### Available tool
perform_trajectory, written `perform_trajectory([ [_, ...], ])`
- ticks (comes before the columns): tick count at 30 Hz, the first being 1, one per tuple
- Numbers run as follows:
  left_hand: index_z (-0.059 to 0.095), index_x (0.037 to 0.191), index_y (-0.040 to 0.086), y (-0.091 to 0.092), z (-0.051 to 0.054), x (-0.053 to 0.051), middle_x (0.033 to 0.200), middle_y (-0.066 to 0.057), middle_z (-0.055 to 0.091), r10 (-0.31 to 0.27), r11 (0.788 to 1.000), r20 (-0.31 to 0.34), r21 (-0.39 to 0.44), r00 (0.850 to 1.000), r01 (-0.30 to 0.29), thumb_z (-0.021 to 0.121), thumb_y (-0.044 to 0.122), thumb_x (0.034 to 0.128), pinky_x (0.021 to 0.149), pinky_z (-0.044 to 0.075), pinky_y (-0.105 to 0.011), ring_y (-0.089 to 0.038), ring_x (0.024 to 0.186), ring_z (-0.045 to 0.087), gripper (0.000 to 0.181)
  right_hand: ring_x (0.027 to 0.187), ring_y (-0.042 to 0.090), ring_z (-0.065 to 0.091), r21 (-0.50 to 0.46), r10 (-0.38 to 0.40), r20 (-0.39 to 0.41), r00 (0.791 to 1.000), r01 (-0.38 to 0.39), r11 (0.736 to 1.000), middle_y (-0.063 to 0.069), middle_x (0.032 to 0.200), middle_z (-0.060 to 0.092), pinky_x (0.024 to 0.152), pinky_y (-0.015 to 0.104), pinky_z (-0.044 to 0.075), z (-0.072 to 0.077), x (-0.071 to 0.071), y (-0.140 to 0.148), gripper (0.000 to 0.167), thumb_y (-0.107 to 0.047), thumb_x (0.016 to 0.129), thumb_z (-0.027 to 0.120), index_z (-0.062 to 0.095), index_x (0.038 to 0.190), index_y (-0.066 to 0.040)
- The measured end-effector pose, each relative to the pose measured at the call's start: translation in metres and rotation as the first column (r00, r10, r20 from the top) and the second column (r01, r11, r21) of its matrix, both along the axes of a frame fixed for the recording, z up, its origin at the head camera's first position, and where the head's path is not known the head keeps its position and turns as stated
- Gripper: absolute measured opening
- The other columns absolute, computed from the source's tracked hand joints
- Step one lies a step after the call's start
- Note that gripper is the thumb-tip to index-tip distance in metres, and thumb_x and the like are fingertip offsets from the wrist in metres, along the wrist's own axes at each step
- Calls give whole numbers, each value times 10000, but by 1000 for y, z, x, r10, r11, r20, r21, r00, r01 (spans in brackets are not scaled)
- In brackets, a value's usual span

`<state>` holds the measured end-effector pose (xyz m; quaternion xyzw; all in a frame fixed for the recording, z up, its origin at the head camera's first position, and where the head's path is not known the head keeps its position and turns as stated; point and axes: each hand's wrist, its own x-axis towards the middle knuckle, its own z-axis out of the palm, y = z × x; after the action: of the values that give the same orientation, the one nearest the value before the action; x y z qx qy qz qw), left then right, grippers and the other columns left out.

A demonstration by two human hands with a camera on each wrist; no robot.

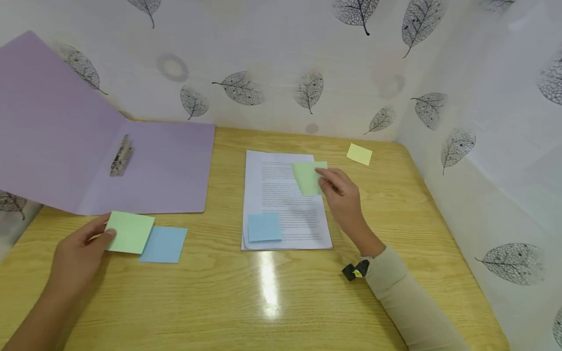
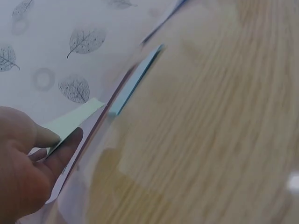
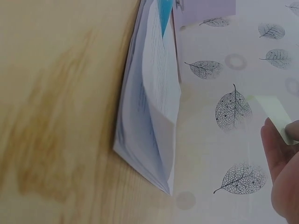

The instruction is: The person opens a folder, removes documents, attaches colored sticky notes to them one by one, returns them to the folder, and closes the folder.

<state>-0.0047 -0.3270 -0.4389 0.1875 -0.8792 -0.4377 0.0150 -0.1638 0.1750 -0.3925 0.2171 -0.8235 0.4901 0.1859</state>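
Note:
Between thumb and fingers my left hand (image 1: 79,256) pinches a light green sticky note pad (image 1: 130,233), whose edge shows in the left wrist view. A blue sticky note pad (image 1: 164,244) lies on the table just right of it, partly covered by the green one. Over the upper right of a stack of printed paper (image 1: 296,207), my right hand (image 1: 344,200) pinches a single light green sticky note (image 1: 309,178). In the right wrist view this note (image 3: 274,114) appears raised off the sheets. One blue sticky note (image 1: 264,227) is at the stack's lower left.
A purple folder (image 1: 171,168) stands open at the left, its cover raised and a metal clip (image 1: 121,156) near the spine. A yellow sticky note (image 1: 359,154) lies at the back right. Leaf-patterned wall covering (image 1: 272,44) borders the wooden table (image 1: 197,297).

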Motion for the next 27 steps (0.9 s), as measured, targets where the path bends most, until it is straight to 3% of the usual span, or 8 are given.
perform_trajectory([
  [5,408,1546,281,-17,-6,8,1088,307,511,35,995,33,-90,999,-32,521,461,1031,736,331,-73,241,887,354,557,802,88,509,4,-4,18,1000,4,1000,84,1142,686,666,133,420,1,1,1,250,-75,998,626,728,1226,-71],
  [8,435,1534,222,-19,-7,10,1103,356,495,54,993,35,-110,998,-50,512,463,1034,884,365,-94,238,942,353,561,801,92,512,0,-6,16,1000,6,1000,84,1137,687,665,134,422,1,1,1,248,-73,995,630,730,1223,-72],
  [12,435,1530,162,-15,-6,12,1426,133,563,69,987,13,-143,998,-66,498,444,1042,1003,326,-66,285,978,307,566,800,91,513,-4,-6,20,1000,6,1000,85,1129,688,666,133,426,1,1,1,248,-68,995,629,730,1221,-71],
  [15,413,1540,137,-12,-3,13,1539,-81,443,70,985,3,-160,998,-69,491,425,1049,879,286,47,314,985,281,575,799,90,517,-7,-3,27,1000,3,1000,89,1124,689,666,131,428,1,1,1,248,-69,994,631,729,1221,-68],
  [18,402,1542,103,-10,-1,15,1531,-178,449,70,985,0,-159,998,-70,492,392,1056,800,307,73,305,1007,307,573,800,93,515,-8,-1,33,999,1,1000,91,1122,689,667,132,426,1,2,1,248,-69,993,633,727,1222,-66],
  [21,407,1538,100,-9,0,18,1500,-239,473,91,979,5,-182,996,-89,489,369,1061,876,352,24,273,1030,331,554,791,99,505,-8,0,41,999,0,1000,86,1126,686,653,136,417,1,2,1,250,-71,992,634,726,1224,-70],
  [24,409,1538,115,-8,1,20,1501,-249,472,116,974,-5,-196,993,-114,491,375,1059,868,350,7,253,1026,335,551,774,104,488,-7,-1,52,999,1,1000,76,1129,684,628,141,401,0,2,1,251,-74,994,633,725,1227,-79],
  [27,426,1532,119,0,4,16,1524,-151,478,102,985,-49,-138,994,-108,514,370,1050,796,345,49,247,1044,367,551,753,114,476,-14,2,54,999,-2,1000,72,1121,684,605,149,390,-2,2,2,256,-70,989,639,723,1231,-86],
])
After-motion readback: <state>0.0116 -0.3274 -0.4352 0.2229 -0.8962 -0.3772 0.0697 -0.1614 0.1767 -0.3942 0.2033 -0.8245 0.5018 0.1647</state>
